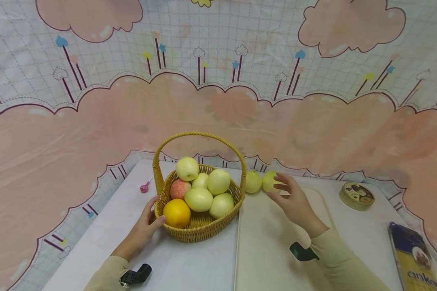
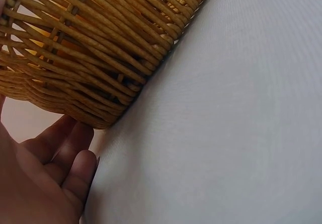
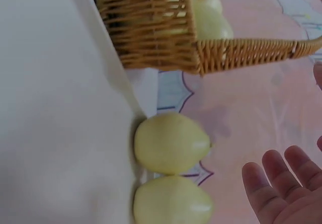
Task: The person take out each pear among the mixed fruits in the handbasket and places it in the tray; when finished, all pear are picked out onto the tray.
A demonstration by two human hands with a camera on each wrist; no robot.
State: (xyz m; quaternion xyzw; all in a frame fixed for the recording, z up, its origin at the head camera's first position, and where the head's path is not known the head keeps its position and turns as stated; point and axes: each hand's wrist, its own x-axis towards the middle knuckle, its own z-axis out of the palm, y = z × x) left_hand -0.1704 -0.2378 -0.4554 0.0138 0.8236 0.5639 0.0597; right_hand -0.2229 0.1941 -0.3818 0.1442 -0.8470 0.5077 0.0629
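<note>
A wicker basket (image 1: 200, 232) with a tall arched handle holds several pale green pears (image 1: 198, 199), a reddish round fruit (image 1: 180, 189) and an orange (image 1: 176, 213). My left hand (image 1: 143, 230) holds the basket's left side, thumb at the rim; in the left wrist view, fingers (image 2: 80, 171) curve by its lower wall. My right hand (image 1: 294, 202) hovers with fingers spread beside two pears, the nearer one (image 1: 270, 182) and another (image 1: 253, 182), right of the basket. In the right wrist view, a gap shows between the fingertips (image 3: 255, 176) and both pears (image 3: 171, 142).
Under the right hand lies a cream tray (image 1: 266, 242) on the white table (image 1: 189, 266). A wrapped lollipop (image 1: 144, 188) is left of the basket. At the right are a round tin (image 1: 357, 196) and a blue-and-gold packet (image 1: 415, 256). A patterned cloth (image 1: 204, 113) hangs behind.
</note>
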